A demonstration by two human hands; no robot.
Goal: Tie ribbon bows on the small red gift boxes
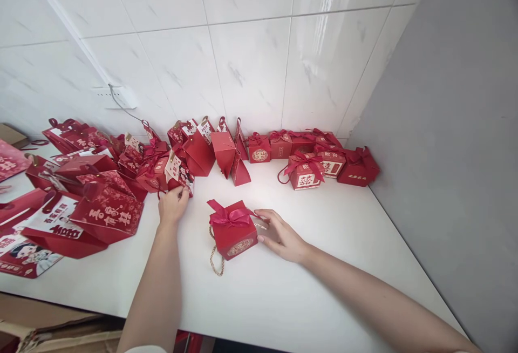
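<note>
A red gift box (238, 234) with a pink-red ribbon bow and a gold round emblem sits tilted on the white table. Its twisted gold cord (216, 266) hangs down on the left. My right hand (285, 238) grips the box's right side, thumb toward the front and fingers behind. To the left, my left hand (174, 205) has its fingers closed at the lower edge of a smaller red box (181, 176) with a printed picture. That box stands at the edge of a crowded group, and part of the left fingers' contact is hidden.
Several red boxes with handles (107, 207) crowd the table's left side. Ribboned red boxes (306, 172) line the tiled wall at back right. A grey panel (445, 153) bounds the right. Cardboard (60, 331) lies below the front edge.
</note>
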